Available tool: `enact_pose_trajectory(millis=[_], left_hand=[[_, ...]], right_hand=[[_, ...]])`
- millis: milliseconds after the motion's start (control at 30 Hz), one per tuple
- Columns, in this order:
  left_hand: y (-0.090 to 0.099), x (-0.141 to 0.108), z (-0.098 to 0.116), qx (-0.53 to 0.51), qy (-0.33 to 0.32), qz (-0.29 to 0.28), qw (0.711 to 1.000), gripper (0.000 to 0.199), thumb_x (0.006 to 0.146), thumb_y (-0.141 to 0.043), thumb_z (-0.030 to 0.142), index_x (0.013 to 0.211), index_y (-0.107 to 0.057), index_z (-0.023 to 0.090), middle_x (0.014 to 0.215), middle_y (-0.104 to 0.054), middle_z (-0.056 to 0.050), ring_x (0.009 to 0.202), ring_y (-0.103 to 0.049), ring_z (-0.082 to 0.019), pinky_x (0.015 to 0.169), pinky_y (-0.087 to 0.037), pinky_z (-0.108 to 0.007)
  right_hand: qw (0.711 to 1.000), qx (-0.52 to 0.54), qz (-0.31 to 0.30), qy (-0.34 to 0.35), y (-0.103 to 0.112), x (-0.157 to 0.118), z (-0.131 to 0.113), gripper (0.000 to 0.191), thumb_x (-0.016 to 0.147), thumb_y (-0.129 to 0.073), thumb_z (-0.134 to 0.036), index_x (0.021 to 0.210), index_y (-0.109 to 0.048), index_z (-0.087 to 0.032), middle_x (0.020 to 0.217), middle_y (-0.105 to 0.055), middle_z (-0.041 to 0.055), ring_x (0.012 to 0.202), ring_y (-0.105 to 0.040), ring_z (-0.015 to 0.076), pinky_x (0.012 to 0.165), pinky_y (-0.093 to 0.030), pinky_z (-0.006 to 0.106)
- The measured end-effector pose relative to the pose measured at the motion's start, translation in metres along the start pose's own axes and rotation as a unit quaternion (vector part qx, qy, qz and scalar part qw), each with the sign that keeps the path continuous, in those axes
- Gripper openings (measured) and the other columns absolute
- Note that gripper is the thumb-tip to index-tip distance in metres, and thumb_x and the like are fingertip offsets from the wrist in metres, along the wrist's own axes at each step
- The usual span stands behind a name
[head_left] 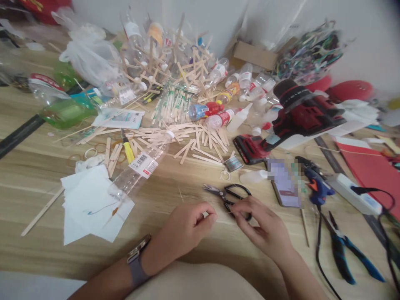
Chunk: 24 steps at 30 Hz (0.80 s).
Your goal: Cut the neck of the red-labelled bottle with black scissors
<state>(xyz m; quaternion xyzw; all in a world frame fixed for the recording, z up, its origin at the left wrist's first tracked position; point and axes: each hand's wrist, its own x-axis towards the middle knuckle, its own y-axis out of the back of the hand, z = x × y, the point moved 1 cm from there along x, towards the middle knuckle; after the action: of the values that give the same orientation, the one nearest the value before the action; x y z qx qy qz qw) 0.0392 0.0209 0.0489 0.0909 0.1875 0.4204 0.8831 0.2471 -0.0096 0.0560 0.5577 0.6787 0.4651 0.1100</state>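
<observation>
My left hand [195, 227], with a watch [139, 252] on its wrist, is closed above the table's near edge. Thumb and forefinger curl together, and whatever lies between them is too small to make out. Facing it, my right hand [264, 227] pinches a thin, pale strand [230, 213] between thumb and forefinger. Black-handled scissors [223, 193] lie just behind the right fingers, blades pointing left. A faint fine line [181, 191] shows behind the left hand. Farther back is a small card of thread [233, 163].
White paper [84, 208] and a clear bottle [145, 164] lie left. Wooden sticks [206, 141] and bottles crowd the back. A red cordless drill [281, 121], a phone [286, 185], a glue gun [317, 185], pliers [342, 246] and a power strip [356, 193] stand or lie right.
</observation>
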Motion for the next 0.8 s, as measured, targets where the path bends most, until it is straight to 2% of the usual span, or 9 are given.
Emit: enact_pose_trajectory(millis=[67,133,233,300,400,467,633,733,800], left_hand=[[0.002,0.0,-0.001,0.035,-0.001,0.034,0.999,0.025,0.092,-0.047,0.029,0.082,-0.068,0.019,0.062,-0.063,0.002,0.06,-0.058,-0.013,0.057,-0.041,-0.022],[0.004,0.0,-0.002,0.071,-0.008,0.085,0.994,0.024,0.092,-0.047,0.029,0.091,-0.069,0.019,0.086,-0.073,-0.003,0.069,-0.061,-0.015,0.065,-0.046,-0.026],[0.006,-0.003,0.0,0.094,-0.02,0.17,0.981,0.032,0.092,-0.049,0.032,0.117,-0.064,0.02,0.129,-0.064,-0.009,0.076,-0.063,-0.017,0.076,-0.051,-0.032],[0.004,-0.005,0.002,0.065,-0.02,0.176,0.982,0.036,0.093,-0.048,0.034,0.124,-0.061,0.021,0.137,-0.059,-0.011,0.069,-0.063,-0.014,0.075,-0.053,-0.034],[-0.006,-0.001,0.004,-0.063,0.005,0.087,0.994,0.036,0.092,-0.049,0.035,0.121,-0.062,0.02,0.109,-0.072,-0.009,0.053,-0.06,-0.01,0.063,-0.053,-0.03],[-0.014,0.006,0.003,-0.165,0.04,0.032,0.985,0.036,0.088,-0.054,0.034,0.119,-0.062,0.016,0.086,-0.074,-0.005,0.055,-0.063,-0.012,0.058,-0.053,-0.027],[-0.021,0.019,-0.001,-0.239,0.107,0.011,0.965,0.011,0.08,-0.06,0.023,0.079,-0.065,0.013,0.069,-0.068,-0.001,0.065,-0.066,-0.014,0.065,-0.053,-0.026],[-0.02,0.018,-0.001,-0.238,0.115,0.0,0.964,0.012,0.08,-0.059,0.023,0.071,-0.061,0.015,0.061,-0.062,0.002,0.058,-0.063,-0.012,0.061,-0.051,-0.025],[-0.018,0.017,-0.001,-0.241,0.103,-0.006,0.965,0.013,0.08,-0.057,0.025,0.07,-0.058,0.016,0.061,-0.06,0.003,0.053,-0.058,-0.01,0.055,-0.047,-0.023]], right_hand=[[0.999,-0.019,0.011,-0.028,0.001,-0.002,0.003,0.014,0.09,-0.053,-0.01,0.091,-0.059,-0.022,0.076,-0.065,0.0021,0.069,-0.063,0.0162,0.061,-0.051,0.025],[0.998,-0.034,0.016,-0.048,0.001,-0.002,0.004,0.012,0.09,-0.053,-0.012,0.09,-0.06,-0.022,0.077,-0.066,0.0026,0.07,-0.064,0.017,0.062,-0.052,0.026],[0.998,-0.044,0.021,-0.037,-0.004,0.0,0.002,0.012,0.091,-0.053,-0.013,0.09,-0.059,-0.022,0.078,-0.066,0.0027,0.07,-0.064,0.0171,0.063,-0.051,0.027],[0.998,-0.052,0.025,-0.012,-0.008,0.002,0.001,0.012,0.09,-0.053,-0.012,0.089,-0.059,-0.022,0.076,-0.066,0.0024,0.068,-0.063,0.0169,0.062,-0.05,0.027],[0.998,-0.053,0.017,0.013,-0.013,0.004,-0.001,0.013,0.091,-0.051,-0.011,0.087,-0.057,-0.022,0.074,-0.065,0.0022,0.067,-0.06,0.0168,0.06,-0.049,0.027],[0.998,-0.053,0.007,0.024,-0.016,0.004,-0.003,0.013,0.092,-0.05,-0.011,0.088,-0.058,-0.021,0.077,-0.066,0.0032,0.068,-0.06,0.0172,0.061,-0.05,0.028],[0.998,-0.045,0.009,0.034,-0.021,0.0,-0.009,0.012,0.094,-0.051,-0.014,0.093,-0.061,-0.02,0.088,-0.067,0.0069,0.078,-0.065,0.0177,0.069,-0.055,0.029],[0.998,-0.056,0.018,0.018,-0.017,-0.007,-0.006,0.014,0.095,-0.051,-0.014,0.102,-0.061,-0.02,0.108,-0.066,0.0111,0.098,-0.066,0.02,0.08,-0.057,0.031],[0.996,-0.083,0.021,-0.034,-0.011,-0.015,0.004,0.017,0.095,-0.052,-0.017,0.11,-0.06,-0.02,0.115,-0.064,0.0125,0.105,-0.065,0.0226,0.085,-0.057,0.035]])
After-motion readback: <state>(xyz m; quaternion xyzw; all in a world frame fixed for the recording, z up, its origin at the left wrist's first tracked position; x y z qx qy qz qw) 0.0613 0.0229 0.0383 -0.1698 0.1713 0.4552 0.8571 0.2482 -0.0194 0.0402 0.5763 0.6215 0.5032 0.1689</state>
